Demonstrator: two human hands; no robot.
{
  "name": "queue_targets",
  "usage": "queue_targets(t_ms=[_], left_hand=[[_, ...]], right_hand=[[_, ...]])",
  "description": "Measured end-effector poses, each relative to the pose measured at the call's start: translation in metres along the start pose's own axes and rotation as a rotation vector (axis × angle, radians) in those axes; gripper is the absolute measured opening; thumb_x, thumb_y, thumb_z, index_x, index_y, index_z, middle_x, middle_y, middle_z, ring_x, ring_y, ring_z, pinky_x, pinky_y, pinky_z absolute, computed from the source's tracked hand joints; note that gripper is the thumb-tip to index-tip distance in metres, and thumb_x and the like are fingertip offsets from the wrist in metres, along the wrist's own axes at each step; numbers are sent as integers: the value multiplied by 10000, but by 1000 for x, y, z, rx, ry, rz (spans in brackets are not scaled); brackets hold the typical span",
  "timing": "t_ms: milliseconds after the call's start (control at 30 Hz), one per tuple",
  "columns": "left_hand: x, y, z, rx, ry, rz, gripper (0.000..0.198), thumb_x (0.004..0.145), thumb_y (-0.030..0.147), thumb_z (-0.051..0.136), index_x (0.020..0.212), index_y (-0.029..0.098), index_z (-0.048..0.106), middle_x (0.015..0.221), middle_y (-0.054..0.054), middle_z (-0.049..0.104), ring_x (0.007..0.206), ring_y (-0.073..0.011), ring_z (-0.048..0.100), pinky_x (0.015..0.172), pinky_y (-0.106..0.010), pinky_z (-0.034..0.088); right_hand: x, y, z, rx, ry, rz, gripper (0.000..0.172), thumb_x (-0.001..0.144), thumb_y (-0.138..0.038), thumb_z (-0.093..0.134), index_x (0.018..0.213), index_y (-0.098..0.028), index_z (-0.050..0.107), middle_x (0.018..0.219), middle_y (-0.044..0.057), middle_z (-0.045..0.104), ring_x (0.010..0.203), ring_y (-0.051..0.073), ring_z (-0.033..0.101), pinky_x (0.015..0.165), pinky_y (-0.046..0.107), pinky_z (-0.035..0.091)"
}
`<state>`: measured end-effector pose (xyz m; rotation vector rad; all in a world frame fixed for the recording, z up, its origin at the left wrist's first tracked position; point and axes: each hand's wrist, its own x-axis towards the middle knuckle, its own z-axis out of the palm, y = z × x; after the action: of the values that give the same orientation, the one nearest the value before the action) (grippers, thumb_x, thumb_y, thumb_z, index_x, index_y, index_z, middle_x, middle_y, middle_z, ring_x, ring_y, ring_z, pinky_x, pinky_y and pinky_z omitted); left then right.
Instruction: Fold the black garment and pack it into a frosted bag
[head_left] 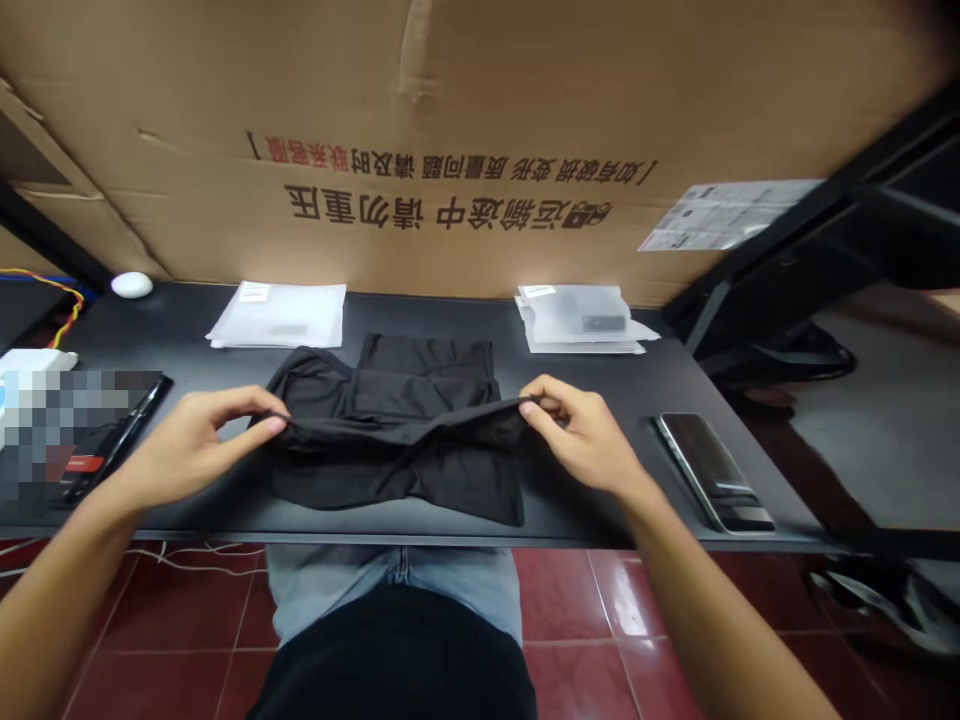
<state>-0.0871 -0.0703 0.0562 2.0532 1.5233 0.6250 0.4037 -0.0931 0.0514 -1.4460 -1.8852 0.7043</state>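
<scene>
Pinching a black garment point(397, 470) taut sideways, left hand point(196, 445) and right hand point(581, 432) grips closed on its edge.

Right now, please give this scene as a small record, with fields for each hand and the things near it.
Left hand: pinching an edge of the black cloth garment
Right hand: pinching the opposite edge
Surface: black desk
Nearby: smartphone to the right; white plastic packets behind
Backdrop: printed cardboard box

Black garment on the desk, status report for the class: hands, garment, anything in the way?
Left hand and right hand pinching upper edge. Black garment partly lifted, rest flat on desk. Smartphone to right, apart.
</scene>
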Motion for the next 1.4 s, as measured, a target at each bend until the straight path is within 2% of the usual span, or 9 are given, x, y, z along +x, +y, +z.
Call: queue_targets(t_ms=[133, 333, 467, 567, 667, 867, 1033, 1200, 1400], left_hand=[[41, 9, 8, -98, 152, -47, 419, 984, 666, 679, 1050, 265, 780, 966, -24, 827, 873, -253, 761, 807, -357, 616], [70, 5, 32, 311, 267, -99, 377, 978, 573, 689, 1180, 265, 767, 1025, -64, 829, 915, -298, 751, 829, -419, 551], [53, -7, 30, 378, 322, -132, 458, 1014, 626, 652, 1276, 257, 721, 1197, -104, 819, 993, -319, 759, 867, -442, 560], [38, -17, 22, 252, 245, -211, 552, 978, 745, 675, 1208, 249, 749, 1099, -81, 835, 939, -294, 775, 871, -417, 581], [31, -28, 18, 93, 162, -252, 650, 905, 810, 730, 1194, 230, 780, 1037, -77, 851, 927, -279, 785, 838, -378, 595], [34, -45, 17, -77, 146, -266, 670, 812, 786, 829, 1132, 198, 811, 1007, -76, 852, 843, -242, 757, 773, -336, 579], [35, -47, 16, -146, 137, -253, 575, 805, 729, 853, 1027, 200, 815, 938, -66, 835, 824, -234, 739, 798, -334, 562], [34, -38, 10, -81, 145, -202, 458, 884, 653, 780, 991, 208, 785, 977, -68, 832, 886, -252, 741, 857, -356, 544], [34, -6, 1, 33, 222, -151, 266, 932, 493, 701, 960, 229, 699, 986, -39, 827, 951, -250, 777, 869, -334, 547]], right_hand=[[36, 9, 3, 43, -47, 76, 266, 1067, -526, 630, 972, -278, 642, 633, -23, 728, 556, 230, 689, 584, 358, 524], [47, 17, 9, -265, 0, 39, 209, 992, -453, 728, 1098, -277, 688, 666, -34, 706, 642, 253, 707, 658, 393, 530], [32, 8, 9, -304, 142, -174, 241, 1072, -439, 665, 1259, -295, 717, 1089, 85, 835, 1030, 331, 809, 960, 536, 652], [22, 0, 13, -310, -61, -391, 400, 1139, -448, 596, 1503, -309, 688, 1621, 104, 679, 1542, 344, 617, 1303, 584, 517], [18, -1, 23, -352, -386, -449, 687, 1131, -554, 631, 1743, -277, 487, 1830, 105, 432, 1706, 351, 405, 1404, 583, 396], [30, -12, 25, -414, -529, -391, 849, 1116, -699, 592, 1792, -221, 405, 1878, 137, 284, 1732, 385, 328, 1426, 588, 333], [48, -51, 53, -370, -580, -587, 868, 1142, -658, 570, 1782, -100, 388, 1876, 192, 250, 1760, 357, 260, 1450, 540, 283], [63, -57, 103, -343, -579, -695, 878, 1140, -627, 601, 1778, -71, 369, 1864, 225, 284, 1763, 365, 241, 1457, 545, 256], [65, -44, 117, -359, -553, -707, 856, 1148, -635, 569, 1775, -83, 378, 1848, 232, 321, 1756, 376, 267, 1429, 571, 324]])
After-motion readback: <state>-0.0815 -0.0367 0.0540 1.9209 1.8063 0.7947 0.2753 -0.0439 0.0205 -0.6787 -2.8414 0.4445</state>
